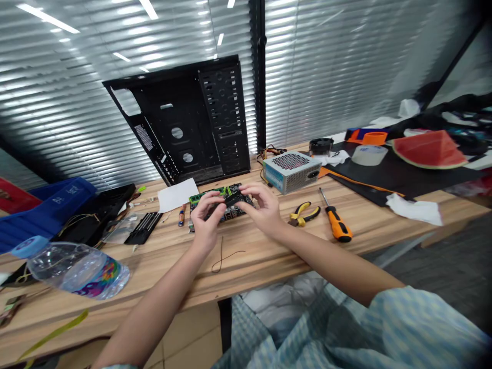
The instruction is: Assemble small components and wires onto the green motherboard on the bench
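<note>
A small black bar-shaped part (232,199) is pinched between my two hands; its exact kind I cannot make out. My left hand (208,215) closes on its left end with thumb and fingers. At the other end, my right hand (263,206) grips it the same way. Beneath both hands lies a motherboard (226,216) on the wooden table, partly covered by my fingers. A green memory stick (200,196) shows along the board's far left side.
Behind the board stands a black computer case (192,118). A power supply (292,169), yellow-black pliers (303,214) and an orange screwdriver (337,223) are to the right. On the left are a water bottle (77,269), a screwdriver bit set (144,228) and a blue bin (49,207).
</note>
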A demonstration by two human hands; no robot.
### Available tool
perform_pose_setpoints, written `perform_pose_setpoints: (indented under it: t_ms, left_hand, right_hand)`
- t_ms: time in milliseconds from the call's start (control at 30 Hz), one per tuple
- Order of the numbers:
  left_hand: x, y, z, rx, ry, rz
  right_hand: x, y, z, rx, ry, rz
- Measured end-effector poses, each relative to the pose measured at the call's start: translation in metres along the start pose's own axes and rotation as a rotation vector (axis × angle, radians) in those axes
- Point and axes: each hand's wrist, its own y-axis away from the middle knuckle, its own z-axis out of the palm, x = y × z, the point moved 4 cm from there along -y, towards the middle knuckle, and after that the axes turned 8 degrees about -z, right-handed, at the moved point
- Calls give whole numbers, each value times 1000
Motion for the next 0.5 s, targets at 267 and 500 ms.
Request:
perform_pose_setpoints:
  t_ms: [267, 500]
  left_hand:
    - [12, 22, 19, -278, -259, 231]
    - [14, 29, 20, -259, -417, 360]
  right_hand:
    - [-8, 1, 4, 6, -257, 34]
    - [-8, 0, 5, 1, -274, 118]
